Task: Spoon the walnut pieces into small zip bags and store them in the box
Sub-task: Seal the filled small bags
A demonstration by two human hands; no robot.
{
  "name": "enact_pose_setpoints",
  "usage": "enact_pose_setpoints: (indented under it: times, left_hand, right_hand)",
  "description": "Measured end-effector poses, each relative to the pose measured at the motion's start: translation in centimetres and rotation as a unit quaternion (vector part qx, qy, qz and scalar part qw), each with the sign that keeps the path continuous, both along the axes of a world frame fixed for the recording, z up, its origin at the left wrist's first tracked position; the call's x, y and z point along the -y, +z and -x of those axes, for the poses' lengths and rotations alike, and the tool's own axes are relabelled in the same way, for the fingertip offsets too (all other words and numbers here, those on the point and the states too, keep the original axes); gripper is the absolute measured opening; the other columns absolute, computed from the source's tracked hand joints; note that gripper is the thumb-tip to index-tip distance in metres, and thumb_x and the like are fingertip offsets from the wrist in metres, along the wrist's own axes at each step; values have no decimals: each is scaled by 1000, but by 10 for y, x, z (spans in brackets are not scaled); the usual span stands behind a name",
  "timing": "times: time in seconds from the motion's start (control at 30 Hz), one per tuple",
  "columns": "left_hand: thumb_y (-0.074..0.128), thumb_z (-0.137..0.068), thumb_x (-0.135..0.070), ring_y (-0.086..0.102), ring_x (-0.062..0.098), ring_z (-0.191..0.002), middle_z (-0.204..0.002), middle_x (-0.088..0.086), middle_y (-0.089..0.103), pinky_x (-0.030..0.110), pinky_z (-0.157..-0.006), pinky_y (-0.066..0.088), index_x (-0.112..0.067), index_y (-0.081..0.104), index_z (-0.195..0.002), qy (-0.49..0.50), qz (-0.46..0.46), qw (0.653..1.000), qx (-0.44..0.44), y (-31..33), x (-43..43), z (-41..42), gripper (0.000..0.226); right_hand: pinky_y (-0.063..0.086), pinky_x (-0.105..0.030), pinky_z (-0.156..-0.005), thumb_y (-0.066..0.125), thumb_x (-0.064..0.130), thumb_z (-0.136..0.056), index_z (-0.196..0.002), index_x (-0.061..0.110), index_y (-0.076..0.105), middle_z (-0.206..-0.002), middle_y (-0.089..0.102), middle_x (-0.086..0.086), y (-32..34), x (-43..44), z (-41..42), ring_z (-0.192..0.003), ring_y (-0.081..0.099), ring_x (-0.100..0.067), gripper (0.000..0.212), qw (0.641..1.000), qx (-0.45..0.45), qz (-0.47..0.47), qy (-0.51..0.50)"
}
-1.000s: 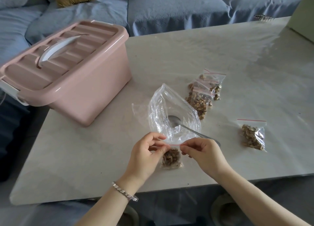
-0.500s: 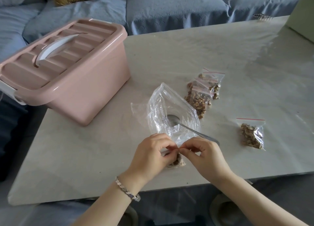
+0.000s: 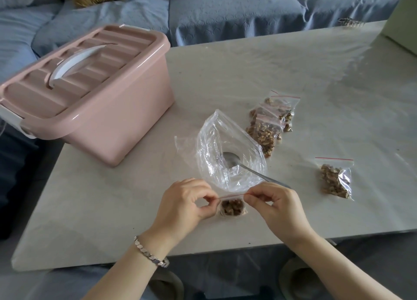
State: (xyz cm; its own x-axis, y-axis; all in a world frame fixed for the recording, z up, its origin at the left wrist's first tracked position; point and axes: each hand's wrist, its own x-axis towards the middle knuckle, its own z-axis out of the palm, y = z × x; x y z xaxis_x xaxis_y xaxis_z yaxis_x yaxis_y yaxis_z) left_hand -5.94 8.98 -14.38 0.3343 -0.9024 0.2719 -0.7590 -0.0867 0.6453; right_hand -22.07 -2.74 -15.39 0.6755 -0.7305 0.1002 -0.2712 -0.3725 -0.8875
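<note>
The left hand [image 3: 185, 202] and right hand [image 3: 279, 207] each pinch one end of the top edge of a small zip bag [image 3: 232, 209] between thumb and forefinger, stretching its red strip [image 3: 232, 195] taut between them. The other fingers are curled loosely. The walnut pieces [image 3: 232, 206] sit in the bottom of the bag, which hangs low over the table [image 3: 248, 73] directly between the hands. Whether the seal is pressed closed along its whole length cannot be told.

That seal is the main risk. If only the ends are pinched and the middle stays open, pieces may spill when the bag is lifted or dropped into the box [image 3: 101, 119]. Pulling the ends apart too hard could also pop the closure open again.

The spoon [image 3: 248, 169] lies just beyond the right hand, its handle almost at the knuckles and its bowl inside the large clear bag [image 3: 216, 141]. A careless lift of that hand could knock it.

The box stands beyond and left of the left hand with its lid [image 3: 79, 73] on, so it likely needs opening first. A pile of filled bags [image 3: 268, 123] and a single filled bag [image 3: 336, 180] wait beyond and right of the right hand.
</note>
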Motion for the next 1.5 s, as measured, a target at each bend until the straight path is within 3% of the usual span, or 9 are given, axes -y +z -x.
enact_pose_setpoints:
  times: [0.3,0.43,0.57,0.8,0.97,1.07,1.17,1.3,1.5]
  left_hand:
    - [73,-70,-24,56,1,-62,-69,-10,62,7,-63,39,-25,63,-61,66,27,988,-137,8,-1,3,13]
    - [68,-74,-26,58,2,-68,-73,-11,61,8,-69,42,-36,59,-63,49,37,988,-144,18,6,10,17]
    - [67,-76,-21,58,4,-69,-74,-13,60,14,-70,47,-22,66,-68,17,15,985,-170,28,21,21,9]
    - [63,-85,-29,60,2,-79,-79,-14,64,22,-75,49,-27,65,-84,15,-52,994,-97,36,36,29,3]
    - [64,-84,-23,60,1,-77,-75,-17,64,25,-74,50,-29,65,-82,53,-83,992,-79,32,26,18,7]
    - [63,-84,-24,60,2,-77,-83,-22,63,25,-72,50,-34,61,-75,65,-99,989,-84,31,21,14,14]
    - [62,-85,-25,59,0,-77,-86,-27,61,21,-71,49,-33,60,-73,79,-115,986,-86,31,15,11,14]
    - [62,-85,-26,58,-2,-77,-86,-30,60,13,-67,45,-38,57,-71,87,-119,986,-81,35,5,7,19]
    - [62,-85,-24,58,2,-72,-81,-23,62,18,-66,46,-30,61,-75,109,-116,984,-80,30,-4,1,12]
  right_hand:
    - [44,-12,-65,70,4,-78,-65,29,65,-72,67,9,12,2,0,-70,60,-9,29,998,20,-63,-10]
    - [46,-10,-69,65,8,-81,-77,29,61,-88,65,14,25,8,8,-83,59,-4,22,998,0,-3,66]
    - [46,-10,-65,71,17,-78,-75,43,57,-79,63,19,41,19,19,-78,59,-3,30,993,-55,69,83]
    - [43,-18,-45,63,17,-84,-72,19,66,-64,66,2,49,91,47,-46,57,-4,13,975,-181,-27,-127]
    - [44,-29,-69,60,21,-85,-86,17,68,-93,69,-8,41,121,51,-84,59,-26,9,916,-369,58,-144]
    - [43,-35,-86,56,24,-88,-105,13,66,-109,64,-10,48,127,25,-106,53,-30,23,916,-349,145,-136]
    - [48,-33,-74,56,28,-89,-102,8,64,-96,66,-8,54,130,-16,-86,59,-27,25,947,-286,97,-112]
    - [42,-29,-64,58,35,-87,-104,7,55,-92,59,-8,42,140,-47,-77,53,-25,33,935,-335,45,-105]
    - [29,-25,-45,65,26,-85,-54,14,36,-55,40,1,25,139,-44,-50,36,-13,43,962,-240,21,-125]
